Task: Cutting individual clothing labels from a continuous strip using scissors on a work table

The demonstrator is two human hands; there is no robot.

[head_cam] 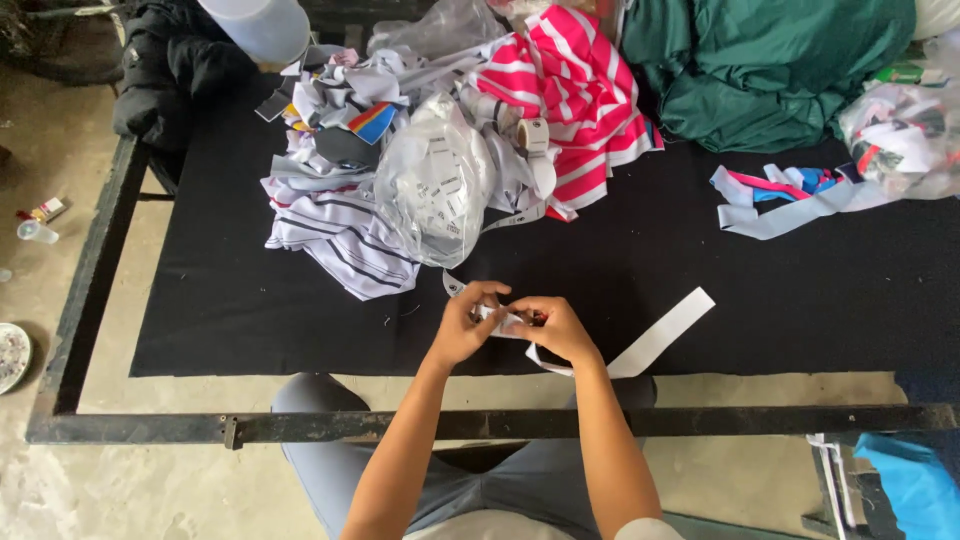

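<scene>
My left hand (466, 322) and my right hand (553, 326) meet over the near edge of the black table top (250, 310). Both pinch one small white label piece (505, 320) between their fingertips. A long white fabric strip (662, 335) runs from under my right hand out to the right, lying flat on the black surface. Just beyond my hands lies a clear plastic bag of white labels (437, 185), and a thin white tape (452, 285) trails from it toward my left hand.
A heap of striped white cloth pieces (335, 230) lies behind left, pink-and-white striped fabric (575, 90) behind centre, green fabric (760, 60) far right. Loose white and coloured strips (775, 200) sit right. A black metal frame bar (500, 425) crosses in front of my lap.
</scene>
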